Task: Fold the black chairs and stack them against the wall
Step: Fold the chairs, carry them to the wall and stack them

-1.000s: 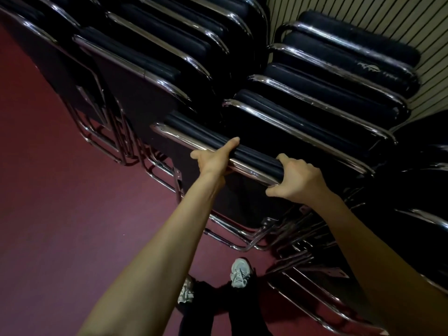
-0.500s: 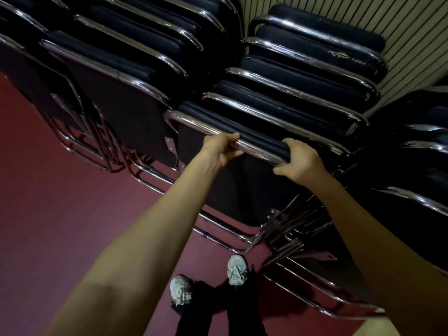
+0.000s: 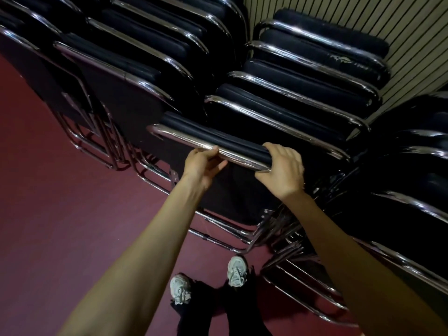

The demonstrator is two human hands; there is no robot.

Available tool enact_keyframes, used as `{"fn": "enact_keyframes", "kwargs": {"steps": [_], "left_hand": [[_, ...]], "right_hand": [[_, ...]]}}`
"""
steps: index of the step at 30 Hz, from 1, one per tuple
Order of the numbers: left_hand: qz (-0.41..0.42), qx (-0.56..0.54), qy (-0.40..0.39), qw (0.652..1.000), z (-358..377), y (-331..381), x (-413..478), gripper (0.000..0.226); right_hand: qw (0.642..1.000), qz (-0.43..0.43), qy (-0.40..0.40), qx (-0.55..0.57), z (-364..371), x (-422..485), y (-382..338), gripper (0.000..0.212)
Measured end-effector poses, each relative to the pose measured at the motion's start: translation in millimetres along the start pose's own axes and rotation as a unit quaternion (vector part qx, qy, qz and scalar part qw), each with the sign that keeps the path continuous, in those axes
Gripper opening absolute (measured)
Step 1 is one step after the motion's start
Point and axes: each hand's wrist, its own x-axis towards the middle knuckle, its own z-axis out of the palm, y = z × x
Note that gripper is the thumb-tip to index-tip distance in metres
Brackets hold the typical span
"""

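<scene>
A folded black chair (image 3: 237, 190) with a chrome tube frame stands upright at the front of a row of folded chairs (image 3: 303, 93) that leans toward the ribbed wall (image 3: 412, 32). My left hand (image 3: 202, 166) grips the chrome top bar from below, thumb along the tube. My right hand (image 3: 283, 169) curls over the same bar and the black padding a little further right. The chair's lower legs sit on the dark red floor just ahead of my feet.
A second row of folded chairs (image 3: 121, 57) stands to the left, a third group (image 3: 417, 190) to the right. Chrome legs (image 3: 303, 282) stick out along the floor by my right shoe (image 3: 236, 270). Red floor (image 3: 60, 226) spreads left.
The front chair has tipped back against the row and stands closer to the one behind it. My left hand has slid along the bar and turned under it; my right hand keeps its grip.
</scene>
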Motion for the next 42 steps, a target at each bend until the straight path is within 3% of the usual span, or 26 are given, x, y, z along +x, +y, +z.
{"fn": "enact_keyframes", "kwargs": {"steps": [6, 10, 20, 27, 34, 42], "left_hand": [[-0.033, 0.025, 0.018, 0.999, 18.8, 34.2, 23.9, 0.019], [-0.031, 0.017, 0.004, 0.999, 13.2, 29.0, 19.2, 0.012], [-0.042, 0.061, -0.023, 0.997, 9.2, 19.8, 7.1, 0.016], [-0.024, 0.030, -0.029, 0.999, -6.8, 25.8, -13.3, 0.009], [-0.020, 0.044, -0.039, 0.998, -54.7, 18.6, -54.1, 0.042], [0.000, 0.062, -0.074, 0.995, -42.3, 14.3, -85.9, 0.044]], "right_hand": [[0.999, 0.017, -0.034, -0.039, 5.3, 44.9, -8.8, 0.067], [0.995, -0.012, -0.037, -0.093, 9.3, 35.5, -6.8, 0.073], [0.990, 0.015, -0.054, -0.126, 5.3, 22.2, 5.6, 0.083], [0.984, 0.027, -0.122, -0.129, -3.4, 22.8, -0.3, 0.105], [0.972, 0.101, -0.170, -0.127, -0.3, 6.7, -30.4, 0.080], [0.974, 0.159, -0.145, -0.076, -4.4, -0.2, -45.9, 0.084]]}}
